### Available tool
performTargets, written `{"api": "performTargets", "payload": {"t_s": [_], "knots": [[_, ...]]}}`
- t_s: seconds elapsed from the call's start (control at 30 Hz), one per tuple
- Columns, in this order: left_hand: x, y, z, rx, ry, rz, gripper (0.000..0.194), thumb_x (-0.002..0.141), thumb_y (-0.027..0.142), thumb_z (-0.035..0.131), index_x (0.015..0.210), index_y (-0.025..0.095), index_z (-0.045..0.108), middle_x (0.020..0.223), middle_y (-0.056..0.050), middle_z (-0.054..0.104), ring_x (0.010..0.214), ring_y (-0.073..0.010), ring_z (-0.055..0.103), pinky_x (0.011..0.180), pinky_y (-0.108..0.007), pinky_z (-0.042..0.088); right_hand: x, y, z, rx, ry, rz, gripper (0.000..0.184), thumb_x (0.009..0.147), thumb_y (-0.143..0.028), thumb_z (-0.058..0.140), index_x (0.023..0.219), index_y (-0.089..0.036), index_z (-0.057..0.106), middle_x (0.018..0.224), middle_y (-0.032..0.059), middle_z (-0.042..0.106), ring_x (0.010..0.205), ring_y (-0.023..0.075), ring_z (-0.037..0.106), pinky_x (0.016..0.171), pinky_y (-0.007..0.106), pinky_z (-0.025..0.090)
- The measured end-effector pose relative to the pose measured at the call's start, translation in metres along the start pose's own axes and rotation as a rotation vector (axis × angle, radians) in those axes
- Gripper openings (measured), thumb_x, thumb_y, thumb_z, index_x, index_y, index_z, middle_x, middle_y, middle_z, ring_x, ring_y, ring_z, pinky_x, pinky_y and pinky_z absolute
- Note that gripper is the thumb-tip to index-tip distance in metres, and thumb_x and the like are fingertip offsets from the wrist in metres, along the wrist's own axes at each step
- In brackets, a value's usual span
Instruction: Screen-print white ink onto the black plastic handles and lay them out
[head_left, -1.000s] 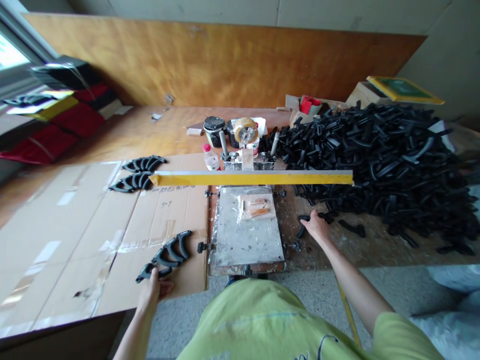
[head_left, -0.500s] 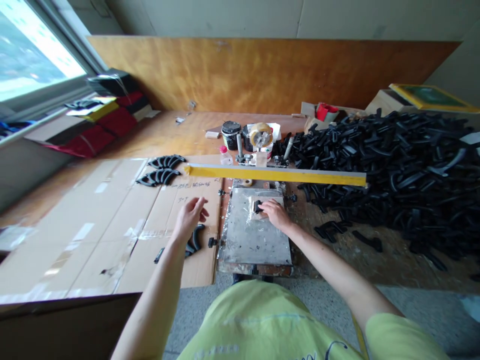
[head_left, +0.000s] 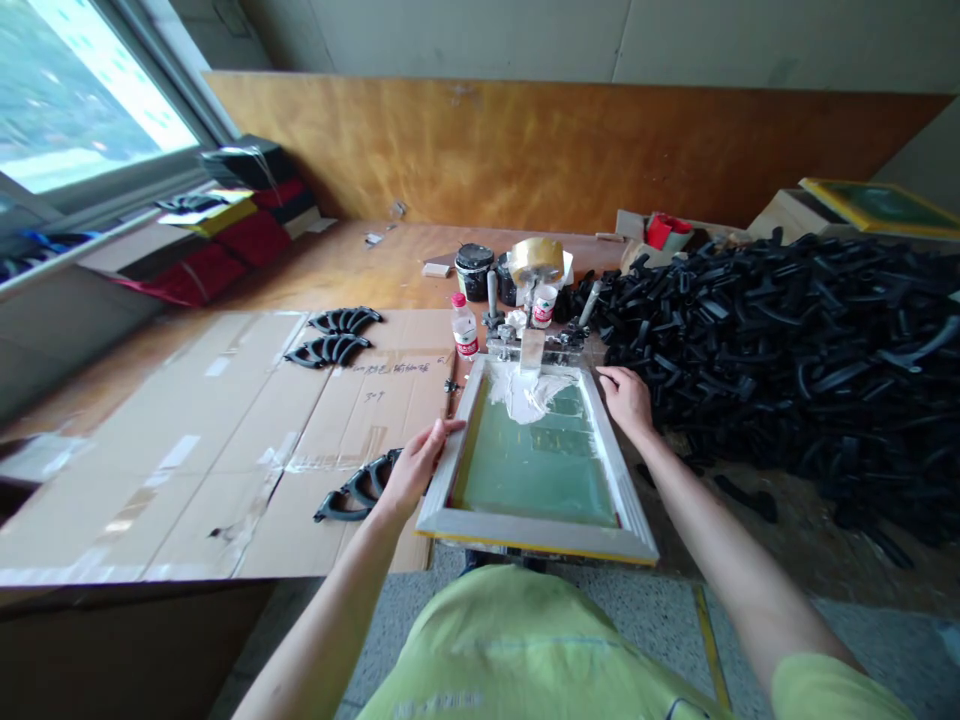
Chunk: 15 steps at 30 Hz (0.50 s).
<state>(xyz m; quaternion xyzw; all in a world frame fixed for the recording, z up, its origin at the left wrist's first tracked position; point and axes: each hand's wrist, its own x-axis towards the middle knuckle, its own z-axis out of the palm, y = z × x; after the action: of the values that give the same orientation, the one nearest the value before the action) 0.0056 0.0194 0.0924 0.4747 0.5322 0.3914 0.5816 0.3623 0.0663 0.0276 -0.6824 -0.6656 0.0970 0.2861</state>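
A screen-printing frame [head_left: 537,524] with green mesh lies lowered over the metal base in front of me. White paste [head_left: 528,394] is smeared across the far end of its mesh. My left hand [head_left: 420,462] is closed at the frame's left rail, thumb on top and the other fingers partly hidden. At the far right rail, my right hand [head_left: 628,402] has its bent fingers against the edge. A pale squeegee-like block [head_left: 532,352] stands at the hinge end. Curved black plastic handles [head_left: 360,488] lie on the cardboard beside my left hand.
A big heap of black handles [head_left: 780,340] covers the bench on the right. Beyond the frame stand a bottle with a red cap [head_left: 465,328], a black-stained tub [head_left: 474,270] and a tape roll [head_left: 537,260]. Cardboard [head_left: 225,440] covers the left side, with two rows of handles [head_left: 337,335].
The raised frame has swung down over the metal base, hiding the black piece on the jig. My left hand moved right to its rail. My right hand left the jig for the right rail.
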Motion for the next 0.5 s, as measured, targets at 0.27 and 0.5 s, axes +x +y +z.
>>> {"api": "performTargets", "payload": {"t_s": [0.27,0.5], "knots": [[0.006,-0.097,0.000,0.141,0.049,-0.079,0.078,0.078,0.054,0.061,0.144,0.019,0.039,0.074,0.000,0.063,0.059,-0.0128,0.056,0.053,-0.022,0.042,0.067,-0.089,0.040,-0.203,-0.123,-0.389,0.033,0.078,-0.017,0.066,0.111,-0.015,0.062,0.109,0.0128,0.063,0.104,0.0266,0.055,0.088,0.037,0.045],[0.010,-0.112,-0.003,0.137,0.058,-0.082,0.072,0.080,0.055,0.058,0.141,0.020,0.043,0.088,-0.005,0.068,0.077,-0.0181,0.064,0.066,-0.026,0.050,0.021,-0.083,0.041,-0.239,-0.361,-0.581,0.013,0.082,-0.010,0.053,0.086,-0.016,0.065,0.088,0.0083,0.066,0.088,0.0207,0.058,0.074,0.028,0.041]]}}
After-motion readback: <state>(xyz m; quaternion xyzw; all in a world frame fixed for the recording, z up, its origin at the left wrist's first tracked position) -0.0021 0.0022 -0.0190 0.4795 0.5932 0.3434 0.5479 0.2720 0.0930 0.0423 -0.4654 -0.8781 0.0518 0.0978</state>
